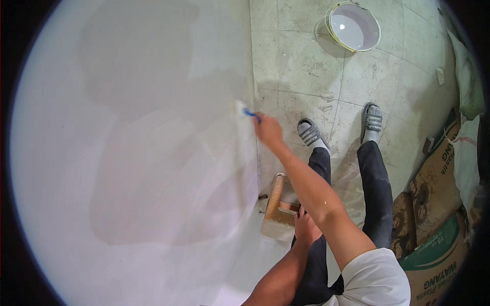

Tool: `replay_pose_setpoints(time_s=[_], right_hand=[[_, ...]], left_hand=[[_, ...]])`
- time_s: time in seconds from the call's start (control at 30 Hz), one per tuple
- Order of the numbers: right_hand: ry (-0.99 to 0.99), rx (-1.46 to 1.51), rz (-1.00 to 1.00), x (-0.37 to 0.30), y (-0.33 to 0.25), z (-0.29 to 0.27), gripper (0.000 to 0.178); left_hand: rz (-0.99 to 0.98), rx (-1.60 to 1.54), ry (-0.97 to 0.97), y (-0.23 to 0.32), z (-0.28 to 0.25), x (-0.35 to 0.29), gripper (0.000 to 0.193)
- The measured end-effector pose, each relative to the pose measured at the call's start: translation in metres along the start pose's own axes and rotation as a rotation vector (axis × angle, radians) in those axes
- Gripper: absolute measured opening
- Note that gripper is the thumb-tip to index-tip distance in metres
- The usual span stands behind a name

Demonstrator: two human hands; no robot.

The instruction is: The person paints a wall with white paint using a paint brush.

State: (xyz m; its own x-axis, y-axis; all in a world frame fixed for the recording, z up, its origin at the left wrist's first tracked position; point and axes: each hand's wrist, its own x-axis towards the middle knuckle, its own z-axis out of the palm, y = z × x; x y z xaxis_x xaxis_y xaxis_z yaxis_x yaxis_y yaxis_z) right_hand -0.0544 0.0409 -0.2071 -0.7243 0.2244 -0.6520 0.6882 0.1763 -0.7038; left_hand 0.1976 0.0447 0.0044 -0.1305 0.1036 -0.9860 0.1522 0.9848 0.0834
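My right hand [268,130] is closed around the blue handle of a paintbrush [248,112]. The brush's pale bristles are at the white wall [153,153], close to where it meets the floor. My left hand [306,228] is lower down, over my dark trouser leg and beside a tan stool [278,222] with a slot in its top. Its fingers are partly hidden, and whether they grip anything does not show. A white bucket [354,28] with pale liquid inside stands on the floor at the far side, away from both hands.
Dusty pale floor tiles [301,61] run along the wall. My feet, in grey striped sandals [372,120], are set apart between the stool and the bucket. Flattened brown cardboard [434,188] and white sacks [465,153] line the right side. My shadow falls across the wall.
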Motion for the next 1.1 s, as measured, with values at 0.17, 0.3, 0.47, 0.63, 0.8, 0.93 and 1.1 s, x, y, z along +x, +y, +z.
replay_pose_setpoints(time_s=[0.17,0.3,0.47,0.63,0.8,0.93,1.1], right_hand=[[-0.329,0.237,-0.312,-0.122,-0.127,-0.054,0.029],[-0.677,0.772,-0.476,-0.131,-0.121,-0.067,0.034],[-0.563,0.614,-0.226,-0.028,-0.045,-0.011,0.042],[-0.733,0.558,-0.149,-0.004,-0.046,0.004,0.046],[-0.705,0.521,-0.192,0.009,-0.039,0.000,0.046],[-0.650,0.404,-0.147,0.020,-0.019,-0.013,0.043],[-0.323,0.277,-0.260,0.007,-0.003,-0.017,0.033]], left_hand=[[0.211,-0.269,0.490,-0.044,0.063,-0.001,0.066],[0.285,0.154,0.433,-0.056,0.071,0.006,0.069],[-0.036,0.039,0.005,-0.004,-0.006,0.001,0.066],[-0.089,0.040,0.000,-0.016,-0.014,-0.005,0.062],[-0.032,0.014,0.131,-0.014,-0.007,-0.010,0.059],[0.002,0.017,0.182,-0.012,-0.004,-0.007,0.058],[-0.027,-0.020,0.172,-0.009,-0.005,-0.007,0.057]])
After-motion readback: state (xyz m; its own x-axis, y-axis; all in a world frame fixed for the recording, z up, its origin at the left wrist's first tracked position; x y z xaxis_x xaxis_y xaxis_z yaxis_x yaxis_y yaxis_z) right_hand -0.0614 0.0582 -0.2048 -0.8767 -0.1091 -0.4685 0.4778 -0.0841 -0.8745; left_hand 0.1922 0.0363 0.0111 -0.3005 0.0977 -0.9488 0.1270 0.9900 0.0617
